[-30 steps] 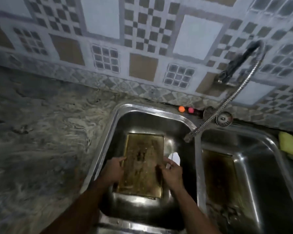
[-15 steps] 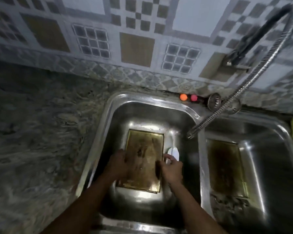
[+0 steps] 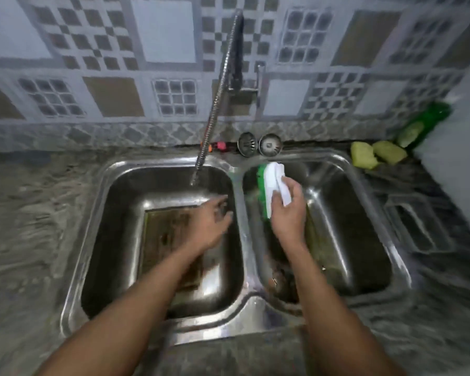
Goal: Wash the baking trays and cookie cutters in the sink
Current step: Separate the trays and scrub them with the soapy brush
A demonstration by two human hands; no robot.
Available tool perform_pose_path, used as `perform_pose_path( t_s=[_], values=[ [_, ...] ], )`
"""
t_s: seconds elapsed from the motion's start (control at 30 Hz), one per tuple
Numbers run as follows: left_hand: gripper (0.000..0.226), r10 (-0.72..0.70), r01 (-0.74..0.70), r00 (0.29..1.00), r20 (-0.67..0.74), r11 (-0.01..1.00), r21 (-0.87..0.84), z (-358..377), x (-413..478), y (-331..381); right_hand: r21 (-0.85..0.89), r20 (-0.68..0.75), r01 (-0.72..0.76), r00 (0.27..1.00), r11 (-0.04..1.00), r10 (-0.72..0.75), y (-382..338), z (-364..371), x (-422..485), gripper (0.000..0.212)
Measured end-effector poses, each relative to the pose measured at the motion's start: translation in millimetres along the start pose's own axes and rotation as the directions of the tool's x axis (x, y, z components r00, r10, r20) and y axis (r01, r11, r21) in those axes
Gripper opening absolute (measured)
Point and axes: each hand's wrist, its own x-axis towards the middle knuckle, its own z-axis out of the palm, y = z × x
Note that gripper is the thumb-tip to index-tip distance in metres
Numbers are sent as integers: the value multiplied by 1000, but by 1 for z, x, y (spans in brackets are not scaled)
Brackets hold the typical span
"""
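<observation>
Sink point(image 3: 215, 331): brush point(image 3: 272, 184) gripped by R hand point(image 3: 288, 213) fingers; L hand point(image 3: 210, 226) fingers spread, empty. Tray point(image 3: 163, 234) judged stiff, slick; best held by edges.

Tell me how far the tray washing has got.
Done: nothing looks clean yet. The left tray shows brown stains and the right tray looks dark. In hand: the right hand grips a white and green scrub brush over the right basin; the left hand hovers above the left tray. Left: scrubbing both trays; no cookie cutters can be made out.
</observation>
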Motion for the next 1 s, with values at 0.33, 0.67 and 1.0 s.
perform_pose_path(
  t_s=[0.33,0.67,1.0],
  values=[
    [52,-122,99,978,171,985,140,162,11,52,-291,-191,-2,980,957,-56,76,-240,95,33],
    [32,-397,344,909,125,886,311,257,22,41,-506,-4,-115,991,855,130,160,-328,149,30],
    [33,-537,501,844,15,797,337,276,28,18,-547,54,-95,988,832,148,167,-330,156,33]
  ],
)
